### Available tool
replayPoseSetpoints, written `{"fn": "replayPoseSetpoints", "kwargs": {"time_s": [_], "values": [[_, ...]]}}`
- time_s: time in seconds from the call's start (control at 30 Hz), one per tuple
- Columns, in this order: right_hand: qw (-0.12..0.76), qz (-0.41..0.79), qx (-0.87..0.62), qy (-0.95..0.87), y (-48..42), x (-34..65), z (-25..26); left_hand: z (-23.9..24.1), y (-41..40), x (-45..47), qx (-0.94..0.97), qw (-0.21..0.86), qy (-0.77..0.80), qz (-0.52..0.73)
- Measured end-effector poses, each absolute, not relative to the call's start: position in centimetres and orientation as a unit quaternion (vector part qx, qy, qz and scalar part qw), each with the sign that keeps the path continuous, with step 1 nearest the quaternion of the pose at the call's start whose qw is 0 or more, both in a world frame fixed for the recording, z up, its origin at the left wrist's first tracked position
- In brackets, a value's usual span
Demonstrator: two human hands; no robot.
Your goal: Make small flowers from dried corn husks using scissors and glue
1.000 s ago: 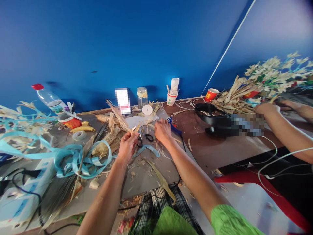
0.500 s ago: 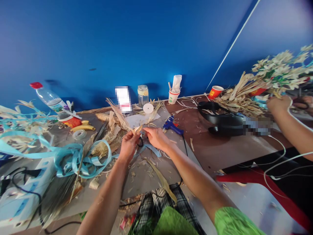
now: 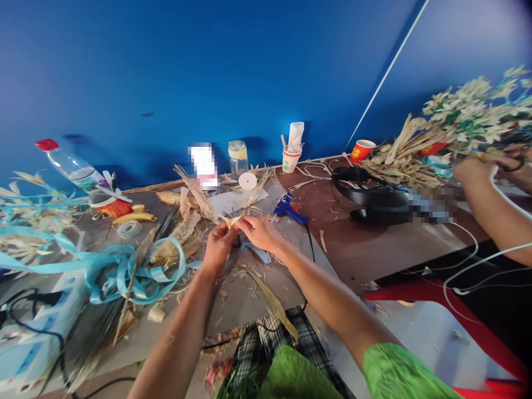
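Blue wall (image 3: 249,66), left hand (image 3: 218,244), right hand (image 3: 260,231), pinched pale husk (image 3: 231,221) partly hidden

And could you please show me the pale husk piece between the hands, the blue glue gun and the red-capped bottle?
Husk piece (image 3: 232,221): head view, on its upper part.
Blue glue gun (image 3: 288,209): head view, on its body.
Red-capped bottle (image 3: 71,168): head view, on its clear side.

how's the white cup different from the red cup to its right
The white cup has a red band near its rim; the red cup has yellow markings. A white roll sticks up from the white cup; nothing rises above the red cup's rim. Both stand near the blue wall.
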State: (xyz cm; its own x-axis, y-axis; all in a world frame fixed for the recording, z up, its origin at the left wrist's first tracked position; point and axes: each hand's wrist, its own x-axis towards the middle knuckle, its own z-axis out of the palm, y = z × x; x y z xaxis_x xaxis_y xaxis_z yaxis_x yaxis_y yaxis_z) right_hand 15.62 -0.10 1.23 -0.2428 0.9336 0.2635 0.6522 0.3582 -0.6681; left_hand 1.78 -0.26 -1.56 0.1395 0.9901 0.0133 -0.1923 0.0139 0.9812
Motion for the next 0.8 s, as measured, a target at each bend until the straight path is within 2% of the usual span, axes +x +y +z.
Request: {"fn": "replayPoseSetpoints", "kwargs": {"time_s": [0.27, 0.4, 0.63, 0.8], "values": [[0.318, 0.19, -0.557, -0.744, 0.0, 16.1, 1.7, -0.8, -0.7, 1.6, 0.538, 0.509, 0.443, 0.505], [0.327, 0.219, -0.556, -0.732, 0.1, 16.2, 1.7, -1.2, -0.5, 1.4, 0.561, 0.467, 0.474, 0.492], [0.34, 0.516, -0.463, -0.635, 0.4, 16.8, 1.5, -1.2, -0.4, 1.3, 0.61, 0.424, 0.439, 0.505], [0.334, 0.625, -0.406, -0.578, 0.1, 17.4, 2.2, -1.4, -0.5, 1.1, 0.65, 0.374, 0.407, 0.522]]}}
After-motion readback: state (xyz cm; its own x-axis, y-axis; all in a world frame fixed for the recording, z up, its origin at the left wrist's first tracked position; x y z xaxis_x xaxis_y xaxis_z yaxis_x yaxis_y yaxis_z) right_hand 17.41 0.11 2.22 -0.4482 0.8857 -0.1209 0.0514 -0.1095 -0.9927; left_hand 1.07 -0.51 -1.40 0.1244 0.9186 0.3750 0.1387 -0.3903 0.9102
